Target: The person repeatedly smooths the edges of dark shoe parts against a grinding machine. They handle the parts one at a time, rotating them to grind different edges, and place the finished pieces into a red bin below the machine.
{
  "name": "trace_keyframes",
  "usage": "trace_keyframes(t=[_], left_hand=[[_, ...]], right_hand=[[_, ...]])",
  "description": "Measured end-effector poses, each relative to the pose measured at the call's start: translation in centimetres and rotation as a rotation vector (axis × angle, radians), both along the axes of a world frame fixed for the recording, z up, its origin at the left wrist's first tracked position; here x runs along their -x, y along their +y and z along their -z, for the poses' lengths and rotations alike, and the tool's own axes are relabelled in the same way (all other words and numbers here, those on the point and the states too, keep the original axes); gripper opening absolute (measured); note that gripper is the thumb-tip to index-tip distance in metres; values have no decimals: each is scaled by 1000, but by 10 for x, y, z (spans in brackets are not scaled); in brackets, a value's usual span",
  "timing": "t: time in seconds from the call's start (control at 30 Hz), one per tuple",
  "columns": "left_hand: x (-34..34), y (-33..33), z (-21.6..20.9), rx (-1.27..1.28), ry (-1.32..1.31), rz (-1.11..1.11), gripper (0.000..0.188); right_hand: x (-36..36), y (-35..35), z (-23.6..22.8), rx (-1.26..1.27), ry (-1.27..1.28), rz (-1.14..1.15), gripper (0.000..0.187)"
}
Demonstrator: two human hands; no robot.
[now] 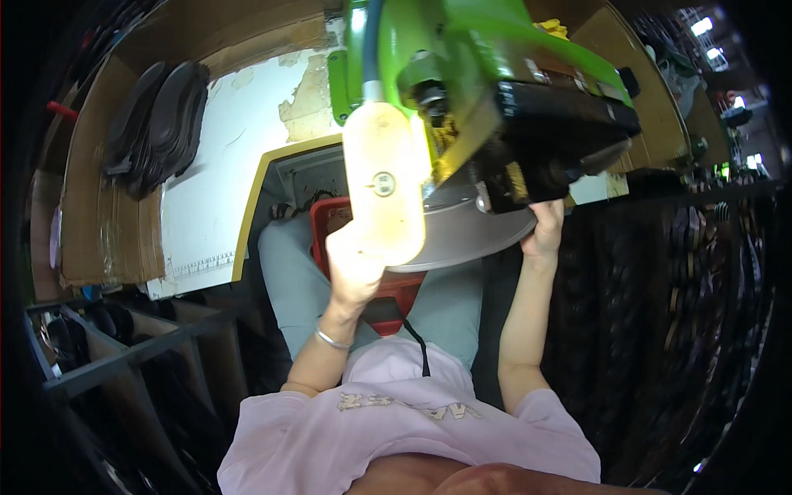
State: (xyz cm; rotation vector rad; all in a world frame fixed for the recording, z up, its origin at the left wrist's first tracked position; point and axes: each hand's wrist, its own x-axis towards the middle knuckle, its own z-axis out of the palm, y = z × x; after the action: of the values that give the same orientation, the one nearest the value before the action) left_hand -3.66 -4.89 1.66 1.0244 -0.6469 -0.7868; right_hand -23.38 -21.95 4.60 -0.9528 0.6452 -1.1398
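head view | left hand (pixel 353 268) is curled round the lower end of the pale oblong plate (pixel 384 186) fronting the green machine (pixel 462 74) | right hand (pixel 544 231) is under the machine's black head (pixel 569 124), at the grey round table (pixel 470 235), fingers hidden, grip unclear | risk: fingers beneath the head may get pinched, I reckon; glare on the plate masks the left hand

Pale cream, oblong sole-shaped piece (pixel 384 183), glossy and brightly lit, held upright against green machine head (pixel 462 49). Small round emblem at centre. Lower end gripped from beneath; upper end meeting grey hose fitting.
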Motion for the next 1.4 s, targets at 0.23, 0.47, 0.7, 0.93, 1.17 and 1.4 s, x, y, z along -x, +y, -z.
trace_keyframes(t=[0.23, 0.47, 0.7, 0.93, 1.17, 1.4], left_hand=[[-52, 47, -7, -116, 60, -88, 26], [-54, 104, 24, -192, 171, -171, 25], [-23, 69, 13, -189, -164, -147, 27], [16, -17, 22, 37, -364, -102, 17], [-1, -1, -25, -28, -46, -89, 17], [-55, 61, -4, -173, 157, -56, 19]], right_hand=[[-33, 45, 29, 64, -1, -128, 46], [-64, 67, 23, 195, 130, -252, 62], [-28, 38, 28, 198, 97, -72, 57], [24, -34, 23, 139, 80, 92, 27], [-5, -10, 9, 51, 31, -25, 42], [-44, 58, 14, 14, 48, -61, 38]])
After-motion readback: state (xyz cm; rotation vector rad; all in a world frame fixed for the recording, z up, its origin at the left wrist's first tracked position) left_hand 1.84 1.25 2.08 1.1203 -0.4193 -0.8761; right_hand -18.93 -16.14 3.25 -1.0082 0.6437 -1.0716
